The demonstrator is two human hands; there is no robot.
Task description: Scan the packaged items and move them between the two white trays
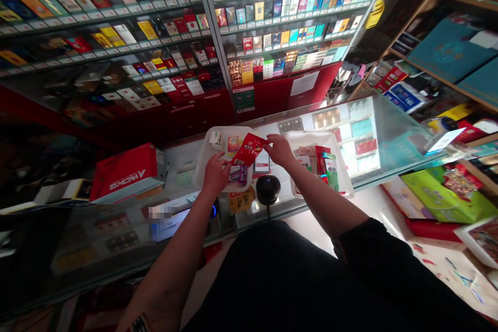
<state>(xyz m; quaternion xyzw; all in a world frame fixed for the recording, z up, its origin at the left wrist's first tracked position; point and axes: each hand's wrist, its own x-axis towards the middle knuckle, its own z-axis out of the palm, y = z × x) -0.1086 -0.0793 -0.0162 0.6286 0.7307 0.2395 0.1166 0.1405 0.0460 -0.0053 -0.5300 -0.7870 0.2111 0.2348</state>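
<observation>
A red snack packet [248, 150] is stretched between my two hands above the left white basket [201, 158]. My left hand [217, 172] pinches its lower left corner, while my right hand [279, 149] grips the upper right corner. Beneath the packet, the basket holds a small white box [215, 140], an orange-pink packet [233, 143] and purple packets [238, 175]. To the right, partly behind my right forearm, stands a second white basket [344, 168] with red and green snack packets [330, 170] in it. A phone [262, 162] lies between the baskets.
A black round device on a stand [268, 190] rises near the counter's front edge, beside a yellow handwritten sign [241, 200]. A red box [126, 174] sits left on the glass counter [392, 132]. Cigarette shelves [218, 41] line the back; boxed goods [439, 194] stand right.
</observation>
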